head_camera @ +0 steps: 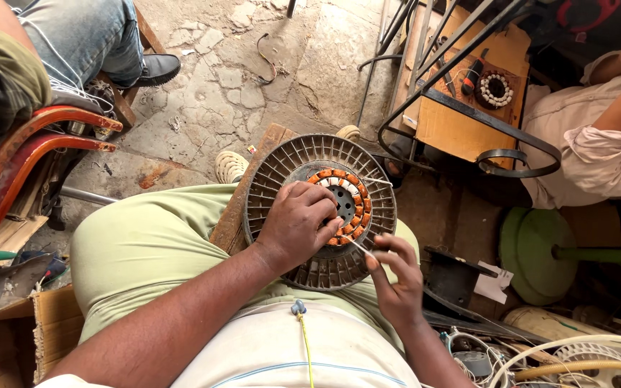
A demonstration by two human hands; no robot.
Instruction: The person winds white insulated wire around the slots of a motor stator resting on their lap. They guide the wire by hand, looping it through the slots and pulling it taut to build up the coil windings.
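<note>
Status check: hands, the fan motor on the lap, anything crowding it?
Left hand pressed on round grey ribbed motor housing, covering part of orange copper winding ring. Right hand pinches thin white sleeve at ring edge. Nothing crowding it.

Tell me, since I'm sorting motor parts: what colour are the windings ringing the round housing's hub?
Copper-orange windings, best seen in the head view.

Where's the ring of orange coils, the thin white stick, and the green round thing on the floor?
ring of orange coils [360, 215], head view, on its right side.
thin white stick [359, 248], head view, mid-length, above the right hand's fingers.
green round thing [537, 251], head view, on its flat top.
</note>
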